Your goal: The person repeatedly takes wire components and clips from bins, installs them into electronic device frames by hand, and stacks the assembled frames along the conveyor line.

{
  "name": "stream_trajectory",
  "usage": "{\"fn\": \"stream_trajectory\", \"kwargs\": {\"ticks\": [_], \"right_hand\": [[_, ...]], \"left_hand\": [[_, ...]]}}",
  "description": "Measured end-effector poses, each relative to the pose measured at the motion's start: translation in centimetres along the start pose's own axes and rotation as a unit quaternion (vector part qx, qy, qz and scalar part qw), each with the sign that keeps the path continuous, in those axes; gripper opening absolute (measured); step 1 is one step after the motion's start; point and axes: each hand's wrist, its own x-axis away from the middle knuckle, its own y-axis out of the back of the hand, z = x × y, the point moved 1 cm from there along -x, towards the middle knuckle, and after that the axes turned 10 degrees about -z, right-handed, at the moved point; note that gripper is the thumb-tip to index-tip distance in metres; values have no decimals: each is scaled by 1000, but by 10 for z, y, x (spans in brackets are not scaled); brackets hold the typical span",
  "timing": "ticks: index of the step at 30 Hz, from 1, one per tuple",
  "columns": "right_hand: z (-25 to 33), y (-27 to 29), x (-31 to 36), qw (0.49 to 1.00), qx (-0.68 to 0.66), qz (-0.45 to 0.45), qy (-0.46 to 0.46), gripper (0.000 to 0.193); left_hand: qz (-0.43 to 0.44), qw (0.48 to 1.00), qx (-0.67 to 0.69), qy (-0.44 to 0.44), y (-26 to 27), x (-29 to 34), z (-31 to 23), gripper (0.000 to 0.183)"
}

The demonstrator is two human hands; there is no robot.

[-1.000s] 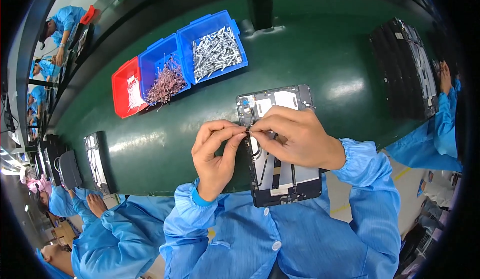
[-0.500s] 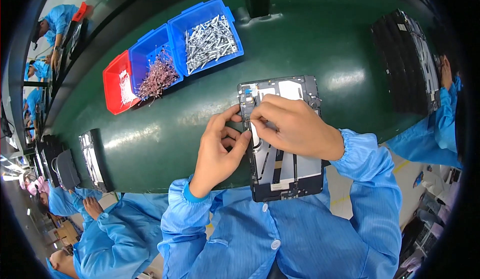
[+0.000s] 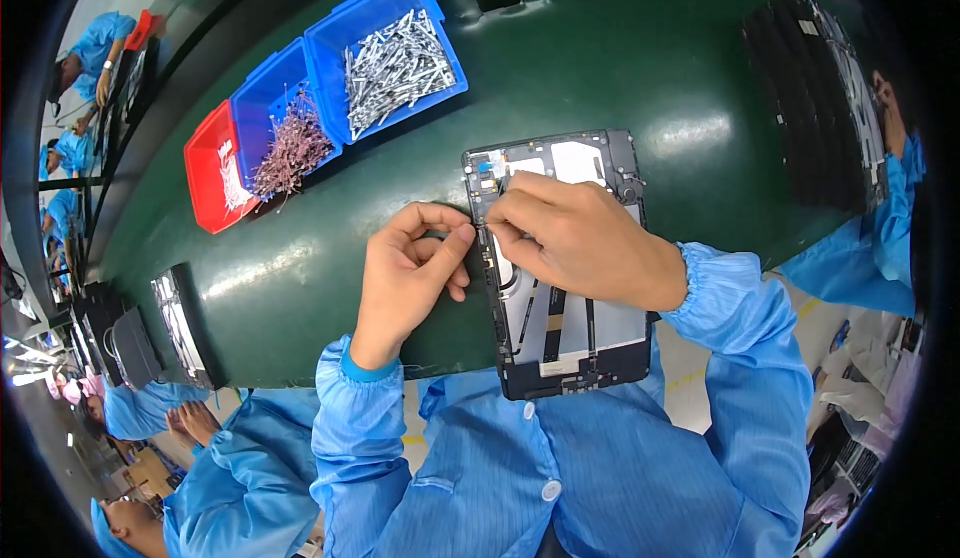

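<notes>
Tablet (image 3: pixel 625 326) looked stiff but fragile, best held by its rim (image 3: pixel 522 382), with left hand (image 3: pixel 405 270) and right hand (image 3: pixel 592 243) fingertips pinched together, any grasped part indiscernible.

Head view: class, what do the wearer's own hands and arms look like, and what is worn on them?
Loose, light blue sleeves end in gathered cuffs; a deeper blue band shows at the left one. The left hand and right hand are ungloved.
</notes>
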Motion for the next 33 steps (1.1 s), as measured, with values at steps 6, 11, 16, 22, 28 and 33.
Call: {"fn": "stream_trajectory", "kwargs": {"ticks": [6,11,16,22,28,33], "right_hand": [[1,1,1,999,3,14,-30,9],[-1,0,3,1000,0,3,-24,9],[-2,-1,2,1000,-5,-9,-22,9],[-2,-2,2,1000,-3,-5,-20,10],[-3,-3,4,1000,1,-10,-14,10],[-3,-3,5,1000,1,-12,-16,11]], "left_hand": [[3,1000,-21,6,-1,-3,-2,14],[6,1000,-28,13,-1,-3,-4,13],[-16,999,-36,-22,-5,2,-3,11],[-40,998,-39,-26,-8,3,-2,11],[23,998,-54,17,1,-7,-7,10],[30,998,-49,15,0,-8,-8,9]]}}
